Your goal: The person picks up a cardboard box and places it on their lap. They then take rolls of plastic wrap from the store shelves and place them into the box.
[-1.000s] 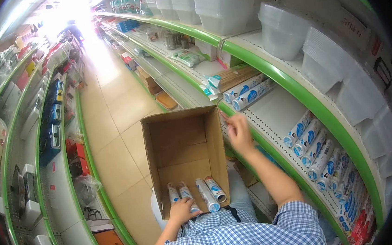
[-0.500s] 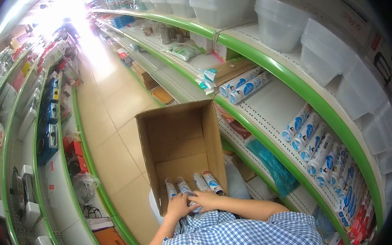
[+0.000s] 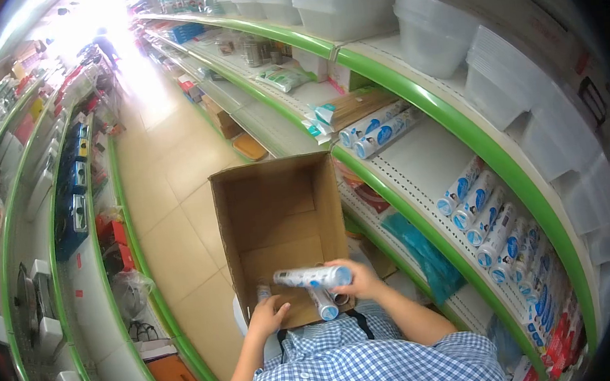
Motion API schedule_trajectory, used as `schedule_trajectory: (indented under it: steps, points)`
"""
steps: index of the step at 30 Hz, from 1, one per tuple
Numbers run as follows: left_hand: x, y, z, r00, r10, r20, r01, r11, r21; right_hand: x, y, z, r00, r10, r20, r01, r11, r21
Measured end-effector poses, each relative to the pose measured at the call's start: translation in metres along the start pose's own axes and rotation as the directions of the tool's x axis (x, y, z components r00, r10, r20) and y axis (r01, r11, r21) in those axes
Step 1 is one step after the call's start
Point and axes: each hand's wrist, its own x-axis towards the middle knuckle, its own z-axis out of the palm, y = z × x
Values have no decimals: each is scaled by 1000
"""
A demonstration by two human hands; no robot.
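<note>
My right hand [image 3: 362,280] is closed around one end of a white-and-blue printed roll [image 3: 311,277], held sideways over an open cardboard box [image 3: 278,218]. Inside the box, near my body, lies another such roll [image 3: 323,303], partly covered by the held one. At the box's near left corner, my left hand [image 3: 267,317] has its thumb apart from its fingers. Just beyond those fingers shows the end of a further roll [image 3: 263,292]. Whether the left hand touches that roll is hard to see.
To the right, a green-edged shelf [image 3: 422,205] bears many similar rolls [image 3: 493,225]. Clear plastic tubs [image 3: 433,34] stand on the shelf above. Packed shelves [image 3: 101,303] line the left side. A tiled aisle floor [image 3: 177,223] runs between them.
My right hand has moved right and lifted a roll, turning it from lengthwise to crosswise above the box. My left hand has shifted slightly left, away from my right hand.
</note>
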Motion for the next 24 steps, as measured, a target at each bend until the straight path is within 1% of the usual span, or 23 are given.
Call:
schedule_trajectory:
  steps: [1, 2, 3, 5, 6, 7, 9, 11, 12, 15, 16, 19, 20, 21, 22, 23, 24]
  points:
    - [0, 1, 0, 1000, 3, -5, -3, 1000, 29, -7, -15, -13, 998, -51, -47, 56, 993, 106]
    - [1, 2, 1, 1000, 13, -1, -13, 999, 50, -13, -17, -27, 991, -95, -89, 108, 982, 155]
    - [1, 3, 3, 1000, 21, 2, -21, 997, 71, -19, -22, -36, 981, -104, -162, 149, 942, 300]
    - [0, 4, 5, 999, 33, 9, -34, 994, 107, -27, -50, -53, 936, -191, -297, 309, 849, 428]
    - [1, 5, 6, 999, 38, 12, -40, 991, 124, -30, -57, -61, 884, -238, -403, 399, 833, 384]
    - [1, 6, 7, 999, 44, 16, -46, 989, 142, -32, -67, -71, 837, -279, -470, 437, 858, 269]
    - [0, 12, 6, 1000, 24, 20, -26, 989, 142, -33, -83, -80, 677, -333, -656, 516, 851, 101]
    - [-1, 16, 4, 1000, 12, 14, -14, 989, 149, -34, -91, -97, 609, -407, -681, 598, 799, 57]
    - [-1, 16, 3, 1000, 10, 6, -11, 988, 154, -32, -97, -102, 564, -451, -692, 595, 803, -39]
    - [-1, 18, -2, 1000, -7, 16, 5, 991, 131, -29, -100, -122, 444, -496, -746, 637, 760, -126]
    - [-1, 18, -3, 1000, -15, 23, 13, 993, 115, -27, -105, -127, 421, -505, -753, 654, 745, -134]
    - [-3, 13, -6, 1000, -13, 15, 11, 997, 80, -23, -113, -136, 306, -586, -751, 625, 718, -306]
    - [-2, 11, -6, 999, -20, 33, 17, 998, 66, -20, -117, -136, 297, -573, -764, 620, 724, -303]
    - [-1, 8, -6, 998, -26, 52, 23, 998, 52, -18, -116, -144, 303, -663, -685, 460, 731, -504]
    - [0, 6, -5, 997, -32, 73, 29, 999, 38, -16, -113, -156, 332, -733, -594, 279, 678, -680]
    - [0, 6, -4, 996, -15, 85, 10, 998, 54, -12, -109, -166, 383, -778, -498, 90, 568, -818]
    - [0, 6, -3, 995, 2, 99, -9, 998, 70, -5, -108, -171, 422, -748, -512, 42, 580, -814]
